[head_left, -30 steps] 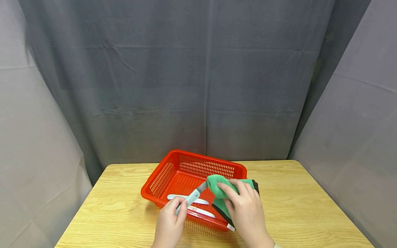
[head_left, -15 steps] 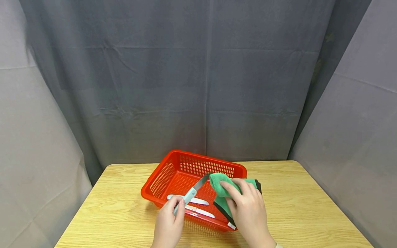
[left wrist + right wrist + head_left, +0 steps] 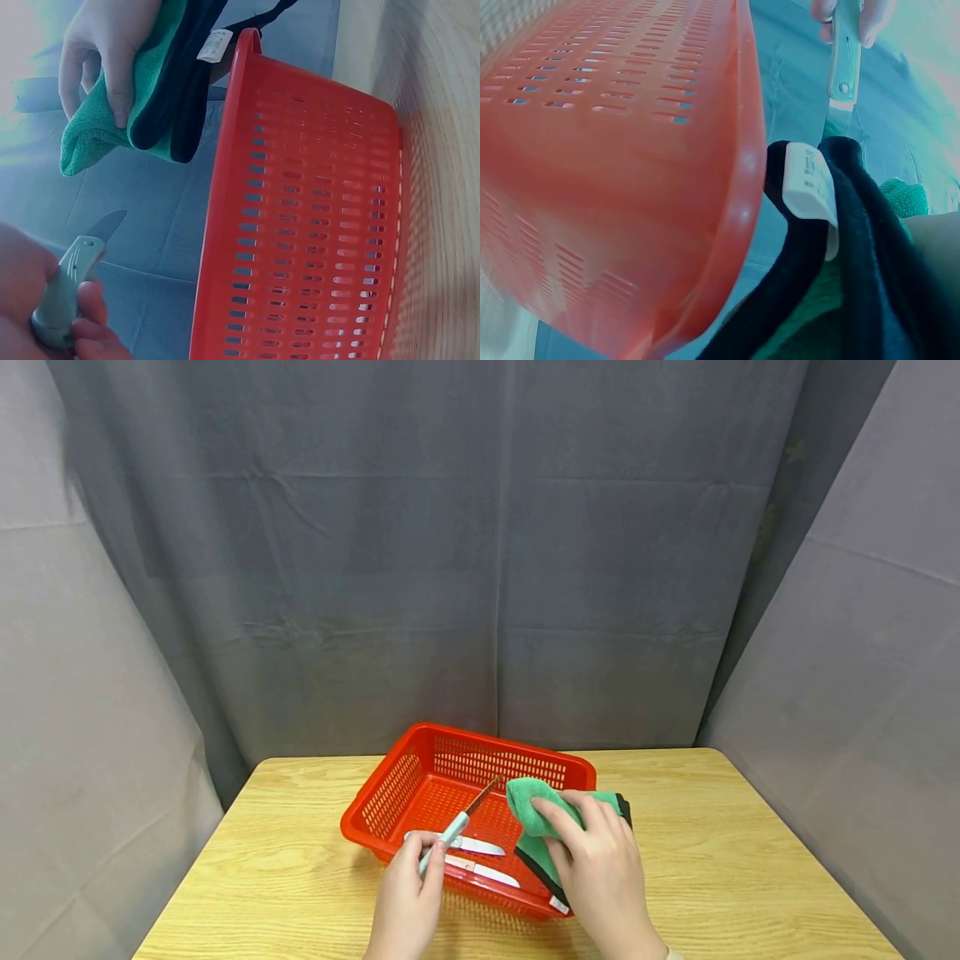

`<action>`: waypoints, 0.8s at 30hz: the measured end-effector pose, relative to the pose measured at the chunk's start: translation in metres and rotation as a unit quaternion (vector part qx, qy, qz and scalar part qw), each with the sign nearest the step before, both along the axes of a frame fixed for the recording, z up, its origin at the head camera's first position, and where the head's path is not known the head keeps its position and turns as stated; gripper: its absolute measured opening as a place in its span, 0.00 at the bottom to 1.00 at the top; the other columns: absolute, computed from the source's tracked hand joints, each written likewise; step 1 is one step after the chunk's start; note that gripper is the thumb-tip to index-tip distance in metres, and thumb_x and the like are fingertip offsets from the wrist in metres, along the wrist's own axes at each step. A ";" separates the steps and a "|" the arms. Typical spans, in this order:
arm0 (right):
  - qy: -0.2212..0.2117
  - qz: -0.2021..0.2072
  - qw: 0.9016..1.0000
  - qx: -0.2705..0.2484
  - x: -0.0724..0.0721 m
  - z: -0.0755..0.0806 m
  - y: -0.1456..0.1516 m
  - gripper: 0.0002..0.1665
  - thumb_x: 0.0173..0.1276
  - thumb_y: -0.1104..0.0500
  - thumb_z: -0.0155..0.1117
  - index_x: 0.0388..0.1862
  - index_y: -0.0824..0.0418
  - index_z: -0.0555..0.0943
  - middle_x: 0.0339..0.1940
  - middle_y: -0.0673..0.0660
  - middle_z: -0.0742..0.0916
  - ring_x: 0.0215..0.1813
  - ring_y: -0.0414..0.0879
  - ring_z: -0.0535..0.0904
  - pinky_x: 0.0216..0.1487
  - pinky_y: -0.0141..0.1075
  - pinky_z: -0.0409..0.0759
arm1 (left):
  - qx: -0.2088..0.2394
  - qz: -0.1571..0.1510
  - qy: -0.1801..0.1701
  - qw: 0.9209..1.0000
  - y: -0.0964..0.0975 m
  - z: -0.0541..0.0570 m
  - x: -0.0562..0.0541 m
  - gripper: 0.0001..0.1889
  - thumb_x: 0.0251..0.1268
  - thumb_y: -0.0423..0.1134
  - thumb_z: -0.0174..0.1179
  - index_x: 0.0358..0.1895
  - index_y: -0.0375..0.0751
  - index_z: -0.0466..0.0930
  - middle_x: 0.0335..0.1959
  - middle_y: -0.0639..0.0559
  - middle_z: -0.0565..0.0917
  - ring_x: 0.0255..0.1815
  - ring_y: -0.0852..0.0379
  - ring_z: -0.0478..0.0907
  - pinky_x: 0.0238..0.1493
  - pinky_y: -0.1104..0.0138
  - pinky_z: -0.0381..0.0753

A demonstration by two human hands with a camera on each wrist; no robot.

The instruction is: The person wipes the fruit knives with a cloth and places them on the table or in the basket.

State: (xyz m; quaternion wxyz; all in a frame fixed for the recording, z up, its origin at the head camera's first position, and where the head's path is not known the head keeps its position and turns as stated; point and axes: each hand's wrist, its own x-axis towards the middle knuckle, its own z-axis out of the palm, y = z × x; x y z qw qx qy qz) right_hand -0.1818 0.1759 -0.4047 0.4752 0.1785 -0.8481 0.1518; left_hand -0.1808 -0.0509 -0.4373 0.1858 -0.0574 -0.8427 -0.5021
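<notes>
My left hand [image 3: 407,893] grips the pale blue-green handle of a knife [image 3: 453,829]. Its blade points up and away over the red basket, seen nearly edge-on in the head view. In the left wrist view the knife [image 3: 71,281] stands apart from the cloth. A green cloth [image 3: 536,806] with black edging and a white label is bunched in my right hand [image 3: 603,868], above the basket's right side. Thumb and fingers pinch it. Two more knives lie in the basket: an upper knife [image 3: 480,846] and a lower knife [image 3: 491,872].
The red perforated basket [image 3: 472,735] sits at an angle on a light wooden table [image 3: 262,860]. Grey curtains [image 3: 375,568] hang behind the table, with paler cloth [image 3: 862,693] at both sides.
The knife blade has come out of the cloth, as the left hand shifts slightly left and the cloth slightly right. Since then the knife has turned so its blade shows edge-on.
</notes>
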 end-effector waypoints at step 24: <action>-0.036 0.006 0.999 0.001 0.002 -0.001 -0.002 0.32 0.48 0.67 0.83 0.53 0.45 0.87 0.48 0.56 0.86 0.47 0.56 0.83 0.44 0.51 0.83 | -0.142 -0.028 0.072 0.987 -0.022 0.021 -0.025 0.08 0.68 0.35 0.68 0.45 0.43 0.79 0.35 0.58 0.77 0.36 0.61 0.70 0.40 0.66 0.73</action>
